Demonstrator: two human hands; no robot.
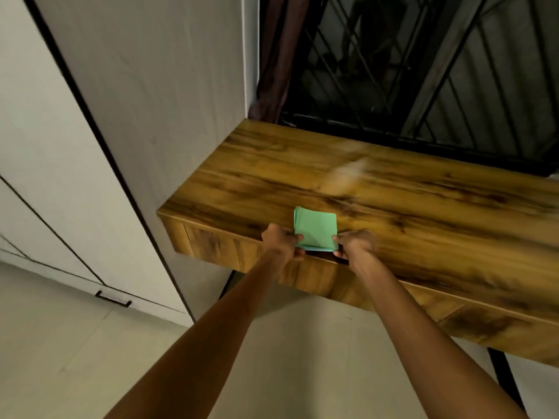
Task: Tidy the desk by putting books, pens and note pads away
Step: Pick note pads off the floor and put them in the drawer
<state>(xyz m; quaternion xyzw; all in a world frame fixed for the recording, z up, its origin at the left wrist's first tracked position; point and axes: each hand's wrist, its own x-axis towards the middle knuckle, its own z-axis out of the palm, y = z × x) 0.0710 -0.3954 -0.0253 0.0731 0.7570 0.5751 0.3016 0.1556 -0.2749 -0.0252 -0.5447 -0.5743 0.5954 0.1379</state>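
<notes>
Wooden surface (378,189) under a barred window (423,71) carries a green note pad (316,228) at its front edge; left hand (281,240) and right hand (355,244) each pinch a near corner, grip clamped on it.

Wooden desk (393,189) carries, seemingly, green note pad (316,228).

Looks like a room in someone's home, probably a bedroom or study corner. There's a wood-grain table (393,189) with drawer fronts pushed up against a window with a metal grille (423,71), a dark curtain (278,55) bunched at the side, pale built-in wardrobe doors (60,176) on the left, and a light tiled floor (75,343).
</notes>
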